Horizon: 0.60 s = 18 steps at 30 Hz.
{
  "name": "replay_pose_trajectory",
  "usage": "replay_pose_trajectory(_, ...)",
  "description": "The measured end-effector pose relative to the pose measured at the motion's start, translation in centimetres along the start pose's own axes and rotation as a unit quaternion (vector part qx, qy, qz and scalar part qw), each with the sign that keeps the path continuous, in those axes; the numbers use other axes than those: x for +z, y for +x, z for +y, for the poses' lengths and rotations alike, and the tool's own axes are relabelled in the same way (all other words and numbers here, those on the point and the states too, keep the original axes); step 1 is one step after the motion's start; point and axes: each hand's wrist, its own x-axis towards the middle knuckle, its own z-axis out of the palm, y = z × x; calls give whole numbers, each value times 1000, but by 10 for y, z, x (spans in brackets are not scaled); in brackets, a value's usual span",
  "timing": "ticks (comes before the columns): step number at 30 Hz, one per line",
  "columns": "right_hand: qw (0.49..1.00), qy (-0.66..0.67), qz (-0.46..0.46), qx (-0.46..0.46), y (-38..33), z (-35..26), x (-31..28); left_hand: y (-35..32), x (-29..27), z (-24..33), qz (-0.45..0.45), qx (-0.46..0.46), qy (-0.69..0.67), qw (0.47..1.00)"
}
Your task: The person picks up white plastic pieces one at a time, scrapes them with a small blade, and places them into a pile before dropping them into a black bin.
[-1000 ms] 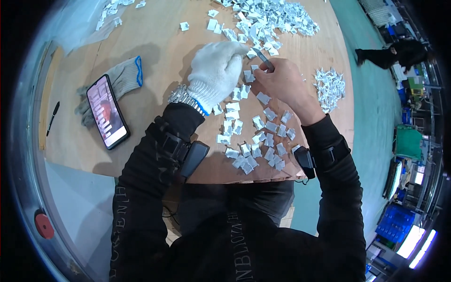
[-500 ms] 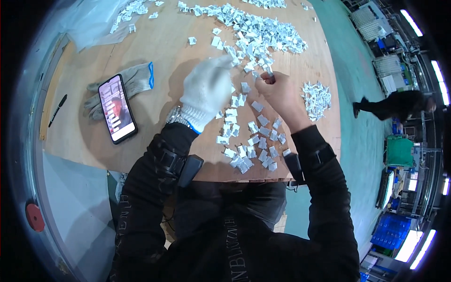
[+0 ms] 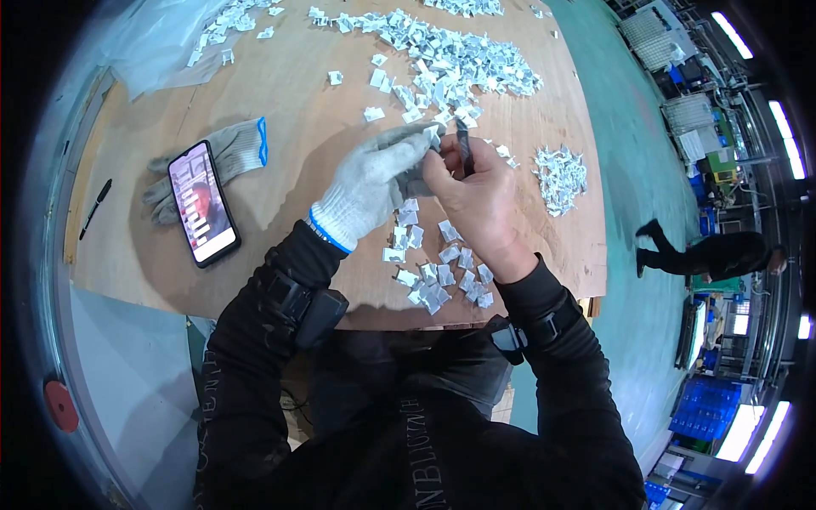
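My left hand, in a white knit glove, pinches a small silvery-white bracket-like piece between its fingertips. Close against it, my bare right hand grips a slim dark tool whose tip points away from me; its exact kind does not show. The two hands meet above the table, and my right fingers partly cover the piece. Nearer to me, a loose cluster of similar pieces lies below the hands. Just beyond them spreads a large heap of the same pieces.
Right of my hands is a small pile of thin silvery bits. At left, a phone leans on a grey glove, near a black pen. Clear plastic sheeting covers the far left corner. A person walks on the green floor.
My hands have come together, the left moving right and the right drawing nearer the left. A piece is now in the gloved fingers. The walking person has moved nearer along the aisle.
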Motion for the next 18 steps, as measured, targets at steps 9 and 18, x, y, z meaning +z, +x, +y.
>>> replay_pose_trajectory(9,985,170,25,32,-13,-25,2,-1,-7,0,-5,1,-25,1000)
replay_pose_trajectory(18,901,340,-148,224,-26,-30,-23,0,-7,-1,35,13,0,999)
